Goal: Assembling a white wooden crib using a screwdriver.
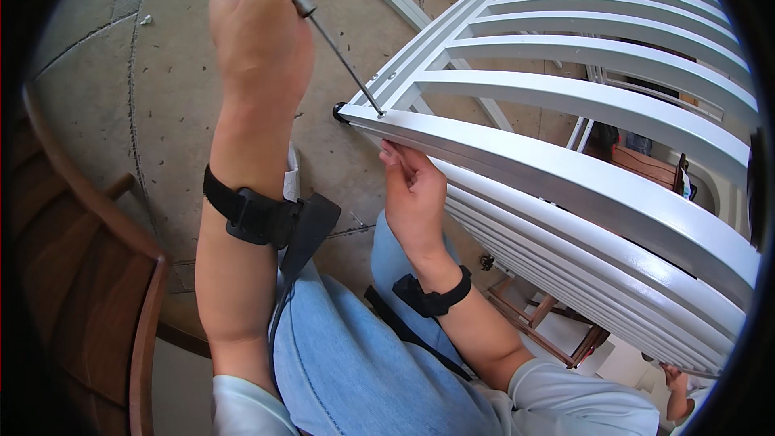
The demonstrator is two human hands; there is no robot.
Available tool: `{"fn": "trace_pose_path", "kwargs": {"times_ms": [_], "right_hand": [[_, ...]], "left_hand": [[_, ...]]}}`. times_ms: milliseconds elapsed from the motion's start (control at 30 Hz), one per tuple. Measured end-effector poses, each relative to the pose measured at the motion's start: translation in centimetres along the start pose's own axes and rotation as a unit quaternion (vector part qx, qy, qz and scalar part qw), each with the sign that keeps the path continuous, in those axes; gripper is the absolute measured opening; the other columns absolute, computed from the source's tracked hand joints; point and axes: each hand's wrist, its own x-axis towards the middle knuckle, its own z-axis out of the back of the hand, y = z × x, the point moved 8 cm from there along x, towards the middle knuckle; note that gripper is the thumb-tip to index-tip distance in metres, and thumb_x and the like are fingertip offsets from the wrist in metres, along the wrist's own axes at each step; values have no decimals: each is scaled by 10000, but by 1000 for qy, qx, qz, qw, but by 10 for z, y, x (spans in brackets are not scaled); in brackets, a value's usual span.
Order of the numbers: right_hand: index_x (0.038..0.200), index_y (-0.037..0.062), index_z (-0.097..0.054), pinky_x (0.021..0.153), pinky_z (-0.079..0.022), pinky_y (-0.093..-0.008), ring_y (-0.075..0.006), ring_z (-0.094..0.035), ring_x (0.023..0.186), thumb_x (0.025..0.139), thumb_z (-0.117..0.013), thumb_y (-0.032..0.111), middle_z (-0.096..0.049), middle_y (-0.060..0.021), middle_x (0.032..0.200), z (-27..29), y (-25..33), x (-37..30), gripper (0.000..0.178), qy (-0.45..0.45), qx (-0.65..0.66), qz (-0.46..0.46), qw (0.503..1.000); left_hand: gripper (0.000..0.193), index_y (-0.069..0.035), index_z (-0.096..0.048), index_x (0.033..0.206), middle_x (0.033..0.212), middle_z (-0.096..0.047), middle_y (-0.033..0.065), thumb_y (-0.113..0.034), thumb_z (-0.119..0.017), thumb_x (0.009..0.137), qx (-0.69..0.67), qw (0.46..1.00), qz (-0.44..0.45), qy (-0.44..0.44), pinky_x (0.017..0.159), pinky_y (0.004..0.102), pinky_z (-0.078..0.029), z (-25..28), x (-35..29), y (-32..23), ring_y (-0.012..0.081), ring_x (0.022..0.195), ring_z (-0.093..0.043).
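Observation:
My left hand (262, 0) is raised at the top of the view, closed around the red handle of a screwdriver (343, 56). The screwdriver's long metal shaft slants down to the right. Its tip meets the top face of a white rail (517, 141), close to the corner of a white slatted frame (589, 89). A black cap (340, 112) sits on that corner. Below the rail, my right hand (416, 186) has its fingers bent and pressed together, fingertips against the rail's lower side. Anything between those fingertips is hidden.
A brown wooden chair (149, 331) stands at my left. Loose white bars (395, 0) lie on the concrete floor (173, 113) beyond the frame. Under the frame's right part is a wooden stool-like piece (549, 323). Another person's hand (674, 375) shows at lower right.

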Motion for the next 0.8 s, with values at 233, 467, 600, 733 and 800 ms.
{"fn": "trace_pose_path", "kwargs": {"times_ms": [233,467,600,733,800], "right_hand": [[1213,-93,-561,917,-489,-304,-223,-651,1039,910,-491,-6,-663,-199,1134,-1,-2,-1,323,1,47,7,999],[1280,-105,-500,999,-463,-338,-268,-584,1169,907,-462,-45,-596,-216,1230,-14,0,-4,379,45,72,-8,996],[1263,-104,-512,989,-461,-335,-276,-607,1138,892,-458,-34,-615,-236,1203,-2,-2,2,382,29,67,-1,997],[1297,-109,-487,1016,-465,-354,-272,-552,1215,899,-445,-79,-564,-194,1273,-7,-3,0,401,54,65,-29,996],[1253,-122,-508,996,-464,-345,-292,-598,1154,878,-450,-44,-601,-256,1210,-3,0,0,387,35,64,-10,997]], "left_hand": [[247,-7,-411,1186,954,-467,115,-200,-410,1032,-123,986,106,-45,878,416,-460,30,1,14,203,812,-466],[244,-21,-419,1198,1023,-483,144,-190,-331,1046,-152,983,72,72,1019,465,-407,83,39,29,243,960,-493],[226,-14,-429,1197,1041,-505,153,-152,-344,1038,-299,929,116,184,1096,475,-370,46,10,17,269,1034,-507],[218,4,-476,1166,1141,-521,184,-142,-385,1032,-212,975,59,6,1117,486,-350,96,16,19,292,1121,-508],[202,9,-493,1140,1161,-527,192,-136,-412,1026,-215,975,59,-18,1109,486,-363,90,12,15,294,1121,-517]]}}
